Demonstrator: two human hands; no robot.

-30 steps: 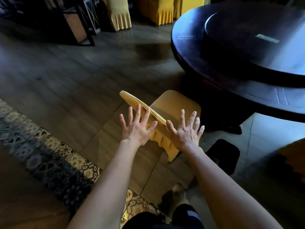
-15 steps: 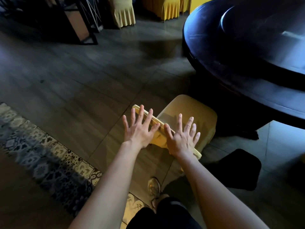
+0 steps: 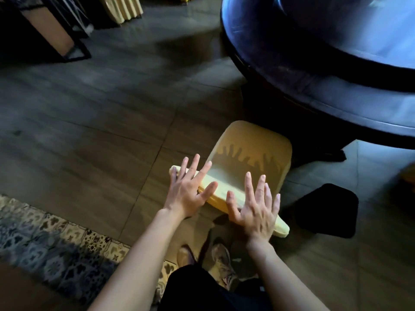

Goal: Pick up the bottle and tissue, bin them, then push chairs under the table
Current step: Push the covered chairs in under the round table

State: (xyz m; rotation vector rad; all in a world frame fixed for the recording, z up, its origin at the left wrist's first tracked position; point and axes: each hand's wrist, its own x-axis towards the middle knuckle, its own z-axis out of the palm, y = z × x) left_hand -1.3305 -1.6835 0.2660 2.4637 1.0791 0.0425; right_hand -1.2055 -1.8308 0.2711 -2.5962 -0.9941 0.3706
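- We see the left hand [image 3: 187, 194] with its fingers straight and fanned wide, the palm laid flat against the top of the yellow chair [image 3: 251, 151] back, near the back's left end.
- The right hand [image 3: 256, 209] is spread just as wide (no finger curls round anything), its palm against the same top edge nearer the right end.
- Neither hand grips; both only press on the padded back, and their fingertips reach past it over the seat, where their shadows fall.
- The chair stands on the tiled floor [image 3: 107, 113] with its back toward us and its seat toward the round dark table [image 3: 336, 104]; the seat's far edge is near the table's near rim, and most of the seat shows clear of the top.
- Below the hands we make out two shoes [image 3: 221, 257] on the floor, just behind the chair.
- A patterned strip [image 3: 56, 239] runs along the floor's lower left, and a black shape [image 3: 327, 209] lies right of the chair (we cannot tell what it is).
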